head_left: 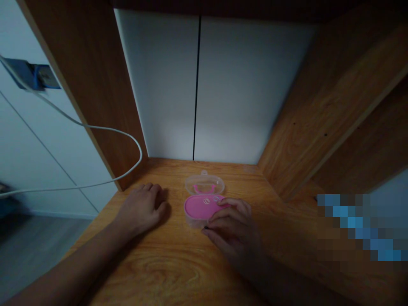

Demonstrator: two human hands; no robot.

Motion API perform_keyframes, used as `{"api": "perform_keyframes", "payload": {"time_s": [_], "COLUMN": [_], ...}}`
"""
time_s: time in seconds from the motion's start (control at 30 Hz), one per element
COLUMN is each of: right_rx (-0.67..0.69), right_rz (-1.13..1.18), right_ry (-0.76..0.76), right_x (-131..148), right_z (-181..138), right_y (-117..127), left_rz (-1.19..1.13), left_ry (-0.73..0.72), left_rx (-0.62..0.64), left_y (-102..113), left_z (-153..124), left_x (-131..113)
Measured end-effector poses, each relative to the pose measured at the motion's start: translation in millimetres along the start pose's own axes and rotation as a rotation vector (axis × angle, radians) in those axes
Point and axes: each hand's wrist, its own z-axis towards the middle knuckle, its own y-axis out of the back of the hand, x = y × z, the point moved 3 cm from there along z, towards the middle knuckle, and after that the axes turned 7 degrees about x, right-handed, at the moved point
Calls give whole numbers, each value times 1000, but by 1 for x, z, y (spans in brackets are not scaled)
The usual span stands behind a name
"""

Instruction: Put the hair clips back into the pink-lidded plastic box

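Observation:
A small oval clear plastic box (193,222) stands on the wooden tabletop, its clear lid (188,183) with a pink handle tipped back behind it. A pink surface (197,209) fills the box top, and two small pale loop-like shapes (206,201) show on it. My right hand (237,225) is at the box's right front, fingers bent over the edge. Between its thumb and forefinger tips is a small dark thing (206,228), too small to name. My left hand (143,208) rests on the tabletop left of the box, holding nothing, its thumb apart from loosely bent fingers.
Wooden side panels (306,110) and a white back panel (236,93) enclose the tabletop (153,272). A white cable (111,128) loops across the left side, near a blue wall box (32,76). A pixelated patch (360,229) covers the right edge.

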Motion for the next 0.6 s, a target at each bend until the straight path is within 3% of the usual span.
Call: {"api": "perform_keyframes", "payload": {"time_s": [0.13, 0.33, 0.5, 0.6], "right_rx": [1, -17, -3, 2], "right_rz": [4, 16, 20, 13], "right_ry": [-12, -19, -54, -62], "right_x": [-4, -7, -12, -14], "right_z": [0, 0, -2, -3], "right_y": [-1, -2, -3, -4], "left_rz": [-31, -223, -409, -508], "left_ry": [36, -52, -27, -38], "left_rx": [72, 49, -41, -185], "left_y": [-12, -19, -15, -7], "left_z": [1, 1, -3, -7], "left_x": [2, -5, -12, -14]}}
